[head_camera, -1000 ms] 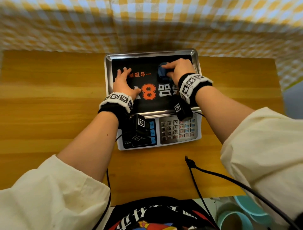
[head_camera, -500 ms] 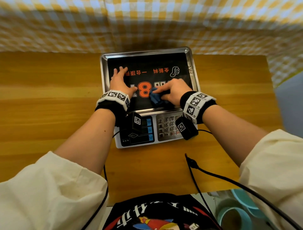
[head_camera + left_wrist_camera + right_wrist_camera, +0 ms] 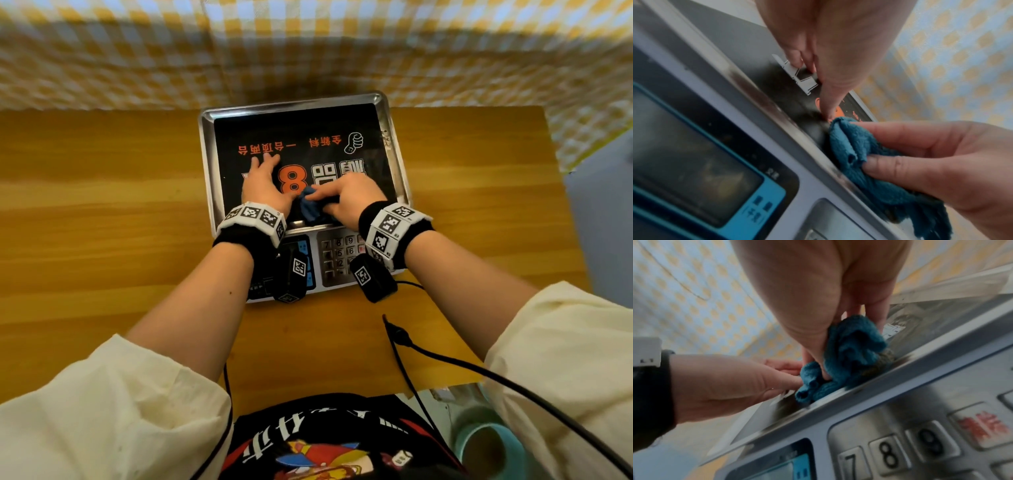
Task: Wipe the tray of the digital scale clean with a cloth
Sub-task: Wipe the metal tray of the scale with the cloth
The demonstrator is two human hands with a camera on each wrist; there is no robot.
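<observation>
Tray [image 3: 394, 144] – shiny steel, rimmed; right hand [image 3: 346, 202] grip bunches fuzzy blue cloth [image 3: 310, 207]; left hand [image 3: 262, 185] flat, fingers spread.

Head view down over scale [image 3: 301, 192]; 2 close wrist views sharing cloth [image 3: 857, 155].

Wooden desk [image 3: 102, 212], honey-coloured with lengthwise grain. Standing directly on it, against the far edge at mid-width, a digital scale [image 3: 305, 219], keypad end toward the person. Just beyond the scale, a yellow-and-white checked cloth [image 3: 137, 58] rising behind the desk's far edge. On the near side of the scale, a black cable [image 3: 397, 334] crossing the desk's near edge.
</observation>
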